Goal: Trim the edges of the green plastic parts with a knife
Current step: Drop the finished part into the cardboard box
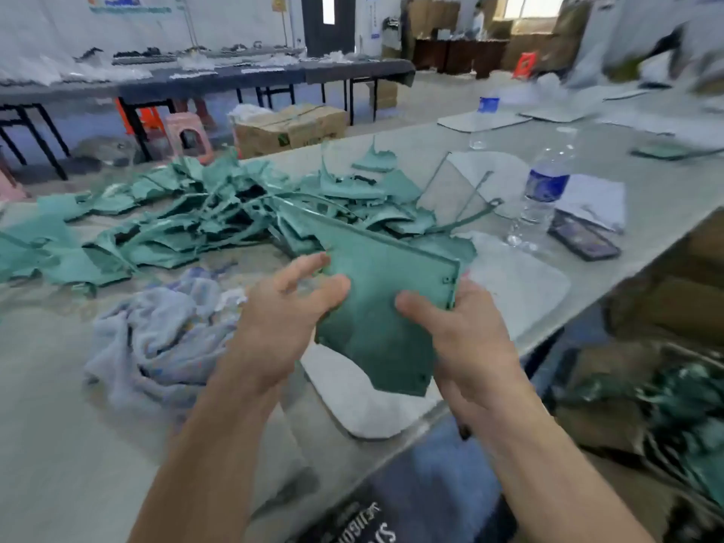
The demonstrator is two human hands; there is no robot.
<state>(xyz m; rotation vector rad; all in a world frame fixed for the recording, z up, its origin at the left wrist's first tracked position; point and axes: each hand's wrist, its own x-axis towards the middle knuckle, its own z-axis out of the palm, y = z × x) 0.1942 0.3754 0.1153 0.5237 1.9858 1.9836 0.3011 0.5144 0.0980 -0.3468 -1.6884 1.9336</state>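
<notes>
Head view: I pinch the green plastic panel (376, 303) with left hand (288, 319) and right hand (462, 339), raised off the table (58, 386), likely checking edges; scrap pile (188, 225) at 10 o'clock.

Teal-green plastic part (376, 307), finely speckled, darker toward its lower end. Scrap heap (219, 213) of matching teal-green. Bench (58, 425) pale grey. Crumpled cloth (156, 339) light blue-grey. Clear bottle (542, 197) with blue label. Stools (188, 135) pink and orange.

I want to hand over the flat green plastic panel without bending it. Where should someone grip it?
Grip the flat green plastic panel by its bare far edge, coming from the scrap pile side. The left hand and right hand already pinch both near sides.
</notes>
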